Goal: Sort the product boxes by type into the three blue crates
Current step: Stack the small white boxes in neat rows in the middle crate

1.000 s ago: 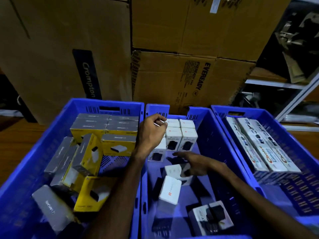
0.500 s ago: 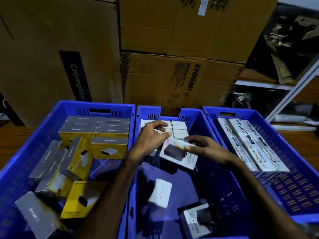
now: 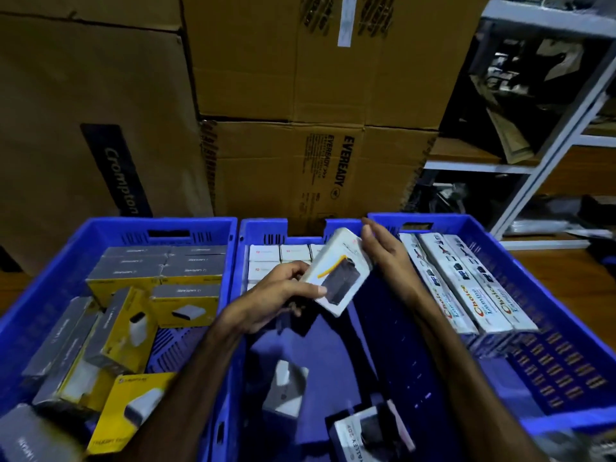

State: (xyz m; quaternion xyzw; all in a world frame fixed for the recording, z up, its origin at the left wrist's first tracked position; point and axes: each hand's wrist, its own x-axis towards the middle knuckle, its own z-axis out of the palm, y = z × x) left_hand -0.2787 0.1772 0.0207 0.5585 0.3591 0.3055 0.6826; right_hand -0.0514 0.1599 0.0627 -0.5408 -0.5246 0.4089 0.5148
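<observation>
Currently left hand [image 3: 278, 296] grips a flat white product box with dark print [image 3: 340, 273], tilted above the middle blue plastic crate [image 3: 383, 355]; right hand [image 3: 383, 253], fingers straight, touches the box's far edge.

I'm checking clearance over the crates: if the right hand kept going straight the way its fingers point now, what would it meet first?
Probably the far wall of the middle crate: the right hand, open beside the white box, points up and away toward it. Depth is unclear.

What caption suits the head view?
Left hand grips a white box over the middle crate, right hand alongside.
</observation>
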